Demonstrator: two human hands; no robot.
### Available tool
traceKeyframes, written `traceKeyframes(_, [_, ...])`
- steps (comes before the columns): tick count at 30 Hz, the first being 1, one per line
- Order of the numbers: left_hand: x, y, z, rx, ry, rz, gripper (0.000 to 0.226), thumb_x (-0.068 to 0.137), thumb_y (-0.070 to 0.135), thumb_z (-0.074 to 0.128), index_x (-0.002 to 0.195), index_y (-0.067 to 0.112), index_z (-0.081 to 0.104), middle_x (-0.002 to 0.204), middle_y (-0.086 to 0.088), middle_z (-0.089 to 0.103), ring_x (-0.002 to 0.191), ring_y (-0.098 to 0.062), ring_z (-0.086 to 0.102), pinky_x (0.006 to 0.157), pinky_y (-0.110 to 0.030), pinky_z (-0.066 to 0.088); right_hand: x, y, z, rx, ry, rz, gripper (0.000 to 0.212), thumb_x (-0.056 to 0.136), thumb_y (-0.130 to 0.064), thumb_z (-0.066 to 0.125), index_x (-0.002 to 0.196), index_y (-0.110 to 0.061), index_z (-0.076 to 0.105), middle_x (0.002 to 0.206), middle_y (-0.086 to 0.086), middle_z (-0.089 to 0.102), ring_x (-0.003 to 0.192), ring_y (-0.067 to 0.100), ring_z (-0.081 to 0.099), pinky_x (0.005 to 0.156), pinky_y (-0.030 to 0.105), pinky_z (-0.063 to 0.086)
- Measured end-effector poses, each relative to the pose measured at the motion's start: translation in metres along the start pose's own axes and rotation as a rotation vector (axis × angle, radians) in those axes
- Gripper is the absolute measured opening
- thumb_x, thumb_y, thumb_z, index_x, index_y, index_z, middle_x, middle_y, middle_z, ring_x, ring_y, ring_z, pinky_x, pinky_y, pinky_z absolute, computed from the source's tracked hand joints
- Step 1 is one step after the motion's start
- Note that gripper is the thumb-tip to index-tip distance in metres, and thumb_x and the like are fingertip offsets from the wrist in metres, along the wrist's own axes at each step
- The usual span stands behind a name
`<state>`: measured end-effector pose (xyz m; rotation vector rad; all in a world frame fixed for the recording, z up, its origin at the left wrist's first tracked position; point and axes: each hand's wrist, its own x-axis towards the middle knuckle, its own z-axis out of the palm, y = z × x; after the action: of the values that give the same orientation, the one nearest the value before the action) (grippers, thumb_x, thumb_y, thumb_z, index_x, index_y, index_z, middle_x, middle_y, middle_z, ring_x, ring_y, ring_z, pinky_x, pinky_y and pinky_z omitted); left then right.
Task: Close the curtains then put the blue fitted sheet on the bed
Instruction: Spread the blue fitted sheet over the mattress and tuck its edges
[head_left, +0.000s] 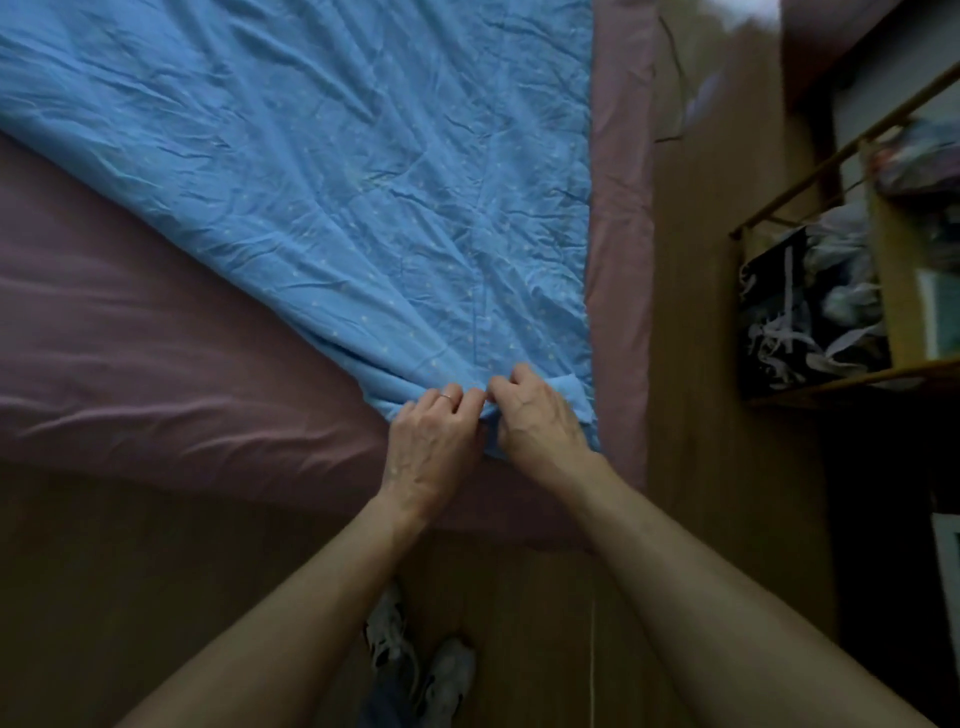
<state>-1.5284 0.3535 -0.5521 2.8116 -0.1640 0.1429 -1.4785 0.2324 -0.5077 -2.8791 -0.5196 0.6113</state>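
The blue fitted sheet, dotted and wrinkled, lies spread over the upper part of the bed, whose mauve cover shows bare at the left and along the right side. The sheet narrows to a bunched corner at the bed's near right corner. My left hand and my right hand sit side by side on that corner, fingers curled into the gathered blue fabric. A ring shows on my left hand. The curtains are out of view.
Wooden floor runs along the bed's right side and in front of it. A wooden shelf rack with bags and clutter stands at the right. My shoes are on the floor just before the bed.
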Motion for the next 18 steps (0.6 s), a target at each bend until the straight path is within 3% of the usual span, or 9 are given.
traceKeyframes(3, [-0.008,0.009,0.006,0.101,-0.071,0.009,0.034,0.065,0.038,0.065,0.089,0.019,0.051,0.083,-0.006,0.056,0.074,-0.029,0.056,0.055,-0.036,0.039,-0.021,0.014,0.006,0.084,0.135,-0.031,0.023,0.085,-0.019,0.035,0.093,-0.01,0.054,0.095,0.013,0.045,0.076,0.039,0.053,0.06,0.038,0.029])
traceKeyframes(5, [0.001,0.007,0.008,0.177,-0.044,0.01,0.031,0.066,0.036,0.063,0.091,0.019,0.055,0.087,-0.005,0.058,0.078,-0.029,0.056,0.058,-0.036,0.038,-0.038,0.021,0.006,0.065,0.148,-0.086,0.024,0.079,-0.024,0.031,0.086,-0.014,0.051,0.087,0.009,0.047,0.071,0.038,0.053,0.056,0.038,0.032])
traceKeyframes(8, [0.015,0.001,0.005,0.208,0.015,0.059,0.016,0.068,0.022,0.057,0.083,0.019,0.061,0.079,-0.004,0.06,0.074,-0.029,0.057,0.06,-0.036,0.04,-0.057,0.031,0.006,0.046,0.082,-0.11,0.011,0.074,-0.031,0.042,0.078,-0.02,0.042,0.08,0.004,0.053,0.075,0.033,0.056,0.055,0.033,0.03])
traceKeyframes(10, [0.013,-0.006,-0.002,0.177,-0.022,0.146,0.014,0.067,0.021,0.047,0.07,0.018,0.06,0.067,-0.003,0.06,0.064,-0.028,0.059,0.058,-0.033,0.042,-0.063,0.034,0.008,-0.02,0.037,-0.124,0.019,0.075,-0.038,0.05,0.078,-0.021,0.043,0.08,0.002,0.06,0.079,0.029,0.059,0.057,0.031,0.028])
traceKeyframes(12, [0.004,-0.013,-0.015,0.131,-0.204,0.211,0.018,0.07,0.02,0.046,0.068,0.015,0.063,0.066,-0.005,0.063,0.063,-0.029,0.063,0.056,-0.031,0.043,-0.064,0.03,0.008,-0.111,-0.038,-0.149,0.025,0.077,-0.043,0.055,0.088,-0.021,0.054,0.089,0.002,0.065,0.088,0.028,0.061,0.062,0.032,0.031])
traceKeyframes(16, [-0.034,-0.014,-0.041,0.171,-0.878,0.162,0.028,0.081,0.022,0.049,0.103,0.017,0.065,0.099,-0.012,0.067,0.095,-0.032,0.063,0.068,-0.029,0.042,-0.079,0.011,0.024,-0.225,-0.315,-0.171,0.029,0.083,-0.031,0.056,0.108,-0.018,0.062,0.108,0.01,0.064,0.102,0.032,0.06,0.079,0.034,0.044])
traceKeyframes(18, [-0.056,-0.015,-0.044,0.139,-1.02,0.183,0.028,0.079,0.022,0.049,0.102,0.015,0.064,0.101,-0.014,0.066,0.095,-0.034,0.063,0.071,-0.031,0.047,-0.097,0.001,0.046,-0.232,-0.446,-0.179,0.031,0.086,-0.027,0.053,0.113,-0.014,0.059,0.112,0.015,0.063,0.105,0.034,0.059,0.082,0.036,0.044])
